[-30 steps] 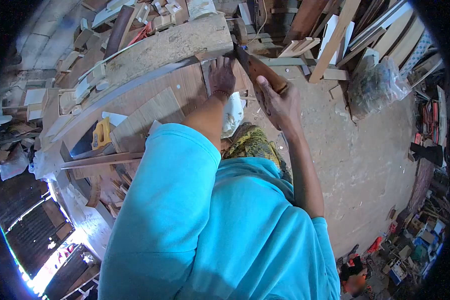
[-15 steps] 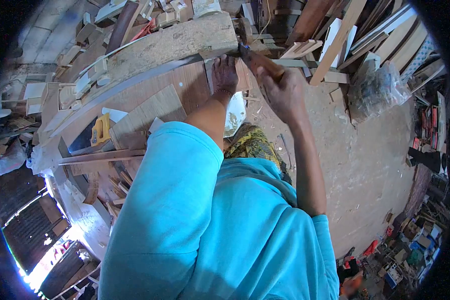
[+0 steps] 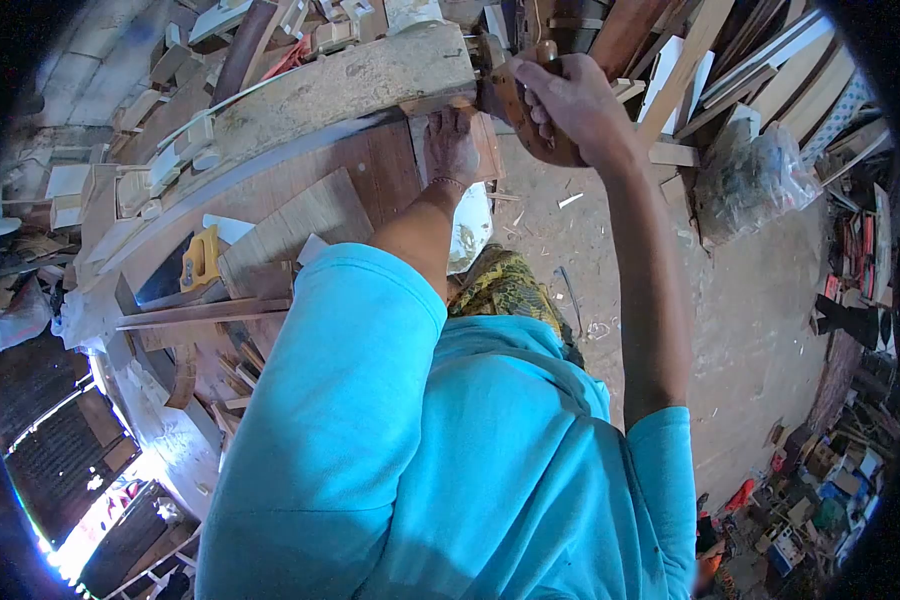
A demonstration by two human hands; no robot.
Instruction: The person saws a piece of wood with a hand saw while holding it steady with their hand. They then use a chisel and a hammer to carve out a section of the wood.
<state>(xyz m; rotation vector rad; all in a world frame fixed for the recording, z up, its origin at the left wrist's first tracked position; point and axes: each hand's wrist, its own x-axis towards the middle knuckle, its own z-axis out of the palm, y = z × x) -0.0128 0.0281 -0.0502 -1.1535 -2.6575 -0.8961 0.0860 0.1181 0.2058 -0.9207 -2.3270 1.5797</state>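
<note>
My right hand is wrapped round the brown wooden handle of a handsaw, just off the bench's right end. The handle's dark metal fittings show, but the blade is mostly hidden. My left hand lies palm down with its fingers stretched out on a reddish-brown board. Its fingertips reach the edge of a thick, worn timber beam. Left of that hand, a lighter wooden panel lies at an angle across the bench.
A yellow-handled saw lies on the bench at left. Wood offcuts are piled beyond the beam. Planks lean at upper right, beside a clear plastic bag. Wood scraps lie on the concrete floor.
My right hand has risen up the view and slightly right with the saw, turning so that more of its handle shows. My left hand stays on the board.
</note>
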